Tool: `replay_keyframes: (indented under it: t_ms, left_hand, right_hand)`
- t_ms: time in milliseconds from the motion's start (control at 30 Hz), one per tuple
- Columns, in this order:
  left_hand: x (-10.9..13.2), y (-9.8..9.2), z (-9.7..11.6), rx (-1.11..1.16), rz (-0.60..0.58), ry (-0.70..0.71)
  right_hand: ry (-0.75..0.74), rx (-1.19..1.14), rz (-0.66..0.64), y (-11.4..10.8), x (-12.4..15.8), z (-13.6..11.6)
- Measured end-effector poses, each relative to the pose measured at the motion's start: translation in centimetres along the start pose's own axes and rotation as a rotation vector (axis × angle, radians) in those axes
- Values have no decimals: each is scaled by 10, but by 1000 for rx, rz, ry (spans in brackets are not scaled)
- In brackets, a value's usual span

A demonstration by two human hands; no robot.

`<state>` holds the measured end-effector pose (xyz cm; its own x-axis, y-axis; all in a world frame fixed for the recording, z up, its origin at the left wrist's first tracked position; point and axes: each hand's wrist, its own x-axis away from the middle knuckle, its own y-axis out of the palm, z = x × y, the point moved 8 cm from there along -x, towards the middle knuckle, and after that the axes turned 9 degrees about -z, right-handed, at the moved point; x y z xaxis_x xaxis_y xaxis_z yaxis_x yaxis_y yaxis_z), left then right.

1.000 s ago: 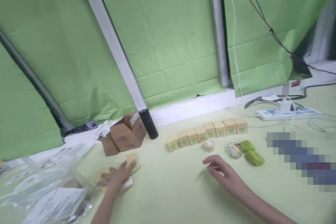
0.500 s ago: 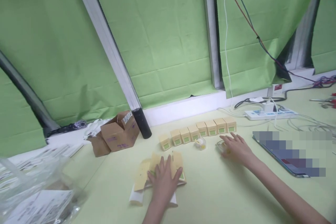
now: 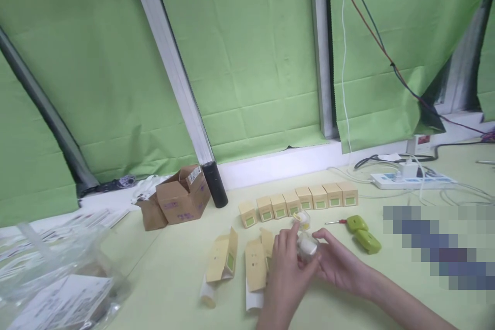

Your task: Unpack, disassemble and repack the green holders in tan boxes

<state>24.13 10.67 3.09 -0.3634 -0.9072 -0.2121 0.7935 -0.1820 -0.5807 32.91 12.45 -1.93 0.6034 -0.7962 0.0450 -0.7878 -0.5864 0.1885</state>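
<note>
Holding a clear-wrapped white item point(image 3: 308, 246) over the table point(image 3: 174, 268), gripped by the curled left hand point(image 3: 288, 258) and the half-closed right hand point(image 3: 340, 268), likely from both sides for steadiness. Just beyond, a similar wrapped piece point(image 3: 303, 219), apparently placed within reach. Left of both hands, part-folded cartons point(image 3: 218, 258) with flaps spread. Farther back, small boxes point(image 3: 304, 198) in a row, perhaps for easy counting.

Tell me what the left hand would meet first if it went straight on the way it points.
The left hand would probably meet the clear container with yellow parts, in front of the box row. Whether they touch is unclear.
</note>
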Motion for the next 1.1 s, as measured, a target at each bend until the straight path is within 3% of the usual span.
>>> replay_keyframes:
  t_ms: [100, 167, 300, 433, 467, 500, 600, 700, 800, 967, 1033, 1100]
  left_hand:
    - [-1, 2, -1, 58, 8, 8]
    - [-1, -3, -3, 123, 75, 15]
    - [-1, -5, -24, 379, 186, -38]
    - [2, 27, -53, 649, 82, -112]
    - [4, 34, -56, 635, 44, -106]
    - [6, 41, -57, 588, 5, -95]
    - [14, 52, -56, 380, -106, -80]
    - [21, 49, -56, 236, -165, -131]
    - [22, 39, -56, 218, -157, -167]
    - [13, 35, -44, 623, -133, -90]
    - [10, 31, -40, 825, -75, -66]
    - [9, 21, -40, 954, 23, -70]
  right_hand:
    - [50, -37, 16, 4, 0, 12]
    - [80, 3, 81, -3, 2, 15]
    - [62, 208, 287, -44, 20, -9]
    - [98, 521, 572, -113, 57, -40]
    - [216, 823, 719, -131, 71, -47]
    - [339, 1009, 752, -142, 79, -47]
    - [455, 1129, 716, -154, 88, -35]
    - [408, 1012, 598, -137, 79, -24]
    - [304, 811, 393, -97, 56, -21]
    - [137, 482, 110, -28, 22, -26]
    - [59, 288, 84, -16, 15, -25]
    - [-21, 71, 122, -17, 11, -22]
